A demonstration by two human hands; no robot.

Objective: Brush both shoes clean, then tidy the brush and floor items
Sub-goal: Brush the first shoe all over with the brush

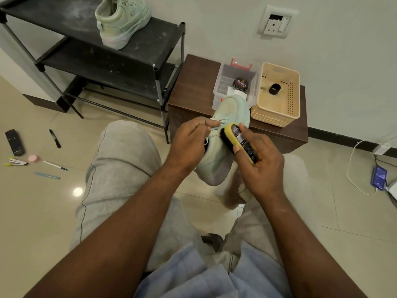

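My left hand (189, 145) grips a mint-green shoe (231, 112) by its collar, holding it up over my knees with the toe pointing away. My right hand (261, 162) holds a yellow-backed brush (242, 140) with black bristles pressed against the shoe's right side. The second mint-green shoe (123, 19) stands on the top shelf of the black shoe rack (150, 50). On the floor at the left lie a remote (14, 142), a black marker (55, 138), a pen (55, 165), a pink round item (33, 158), a stapler-like item (17, 162) and a light-blue stick (47, 175).
A low brown cabinet (191, 87) holds a clear box (234, 87) with a polish tin (241, 83), and a beige basket (277, 97) with a black cap inside. At the right a phone (379, 177) lies on the floor on a white cable. A wall socket (276, 23) is above.
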